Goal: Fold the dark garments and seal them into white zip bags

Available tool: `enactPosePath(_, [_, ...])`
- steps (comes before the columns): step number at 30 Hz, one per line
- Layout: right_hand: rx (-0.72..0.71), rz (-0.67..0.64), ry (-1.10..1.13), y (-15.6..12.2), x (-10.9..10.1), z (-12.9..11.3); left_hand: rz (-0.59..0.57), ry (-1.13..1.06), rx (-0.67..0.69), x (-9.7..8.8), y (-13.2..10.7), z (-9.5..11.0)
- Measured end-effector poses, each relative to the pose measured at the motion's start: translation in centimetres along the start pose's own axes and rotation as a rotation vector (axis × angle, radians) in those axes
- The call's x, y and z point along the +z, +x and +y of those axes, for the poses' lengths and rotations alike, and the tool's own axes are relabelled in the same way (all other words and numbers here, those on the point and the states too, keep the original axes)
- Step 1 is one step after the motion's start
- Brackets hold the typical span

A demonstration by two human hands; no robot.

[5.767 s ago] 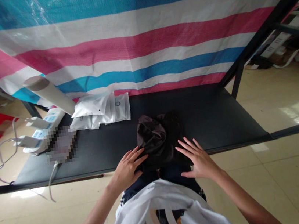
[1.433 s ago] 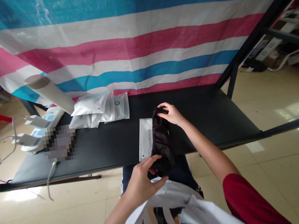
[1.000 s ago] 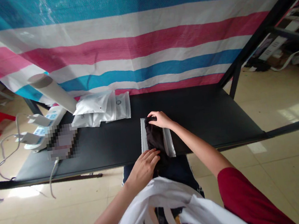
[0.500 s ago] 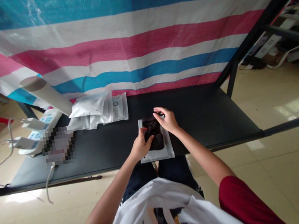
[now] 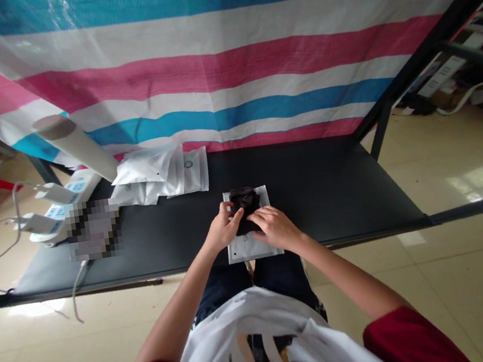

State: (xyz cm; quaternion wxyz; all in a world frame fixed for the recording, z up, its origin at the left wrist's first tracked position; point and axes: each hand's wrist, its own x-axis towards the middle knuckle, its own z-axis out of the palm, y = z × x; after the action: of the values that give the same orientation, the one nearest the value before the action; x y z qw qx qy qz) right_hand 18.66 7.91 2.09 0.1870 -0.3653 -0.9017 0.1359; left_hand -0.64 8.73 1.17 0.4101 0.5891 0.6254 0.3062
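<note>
Two hands on one dark cloth bundle (image 5: 244, 202) right now! It sits folded on a flat white bag (image 5: 251, 247), up toward the bag's top edge, mid-table on the black tabletop (image 5: 328, 193). The left hand (image 5: 222, 228) presses its side, fingers slightly apart, while the right hand (image 5: 275, 228) lies against its lower edge, fingers close together, neither clamping. Off to the left, a pile of white zip bags (image 5: 146, 176) lies just beside a leaning cardboard tube (image 5: 74, 143).
</note>
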Motion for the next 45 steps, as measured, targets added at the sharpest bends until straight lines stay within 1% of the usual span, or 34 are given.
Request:
enactPosePath(1, [0.025,-0.015,-0.004,0.7,-0.4,0.2,0.053,0.061,0.031,-0.4,-0.6,0.3])
enactPosePath(2, [0.067,-0.029,-0.005,1.4,-0.8,0.4,0.129,0.125,0.07,-0.8,-1.1,0.6])
enactPosePath(4, [0.183,-0.062,-0.012,3.0,-1.6,0.9,0.304,0.242,0.165,-1.3,-2.4,1.1])
enactPosePath(5, [0.247,-0.077,-0.023,3.8,-1.9,1.2,0.371,0.291,0.219,-1.3,-3.0,1.3])
enactPosePath(6, [0.311,-0.09,-0.036,4.6,-2.0,1.6,0.411,0.331,0.271,-1.3,-3.7,1.5])
enactPosePath(7, [0.372,-0.099,-0.048,5.4,-2.1,2.1,0.423,0.362,0.321,-1.1,-4.3,1.8])
enactPosePath(9, [0.484,-0.115,-0.052,6.9,-2.1,3.1,0.37,0.392,0.411,-0.5,-5.6,2.5])
enactPosePath(11, [0.577,-0.12,-0.025,8.0,-1.9,4.2,0.249,0.371,0.474,0.4,-6.7,3.1])
enactPosePath(13, [0.628,-0.129,0.014,8.7,-1.8,5.3,0.118,0.325,0.502,1.4,-7.3,3.6])
enactPosePath(16, [0.615,-0.21,0.034,9.4,-2.2,6.5,-0.023,0.283,0.503,2.9,-7.3,3.8])
enactPosePath(19, [0.538,-0.342,0.02,10.2,-2.9,6.9,-0.093,0.282,0.51,4.3,-6.6,3.7])
enactPosePath(23, [0.475,-0.446,0.022,11.5,-3.5,6.7,-0.12,0.322,0.506,5.9,-5.5,3.9])
enactPosePath(28, [0.429,-0.566,-0.021,13.0,-3.4,5.6,-0.127,0.488,0.409,7.1,-4.7,4.1])
enactPosePath(31, [0.415,-0.613,-0.041,13.2,-3.2,5.0,-0.119,0.563,0.344,7.1,-4.8,4.1])
enactPosePath(34, [0.442,-0.602,-0.053,12.9,-3.3,5.1,-0.128,0.644,0.267,6.3,-4.9,3.9])
enactPosePath(37, [0.501,-0.594,-0.035,12.1,-4.0,6.5,-0.128,0.726,0.211,5.4,-4.9,3.5])
enactPosePath(40, [0.59,-0.587,-0.039,10.9,-5.4,9.1,-0.137,0.776,0.206,4.9,-5.0,3.3])
enactPosePath(43, [0.742,-0.537,-0.087,9.2,-7.5,11.8,-0.155,0.808,0.204,4.8,-5.0,3.1])
enactPosePath(44, [0.806,-0.504,-0.112,8.5,-8.2,12.4,-0.153,0.81,0.201,4.8,-5.0,3.1])
enactPosePath(45, [0.87,-0.441,-0.161,7.7,-8.9,12.9,-0.151,0.806,0.198,4.8,-5.0,3.1])
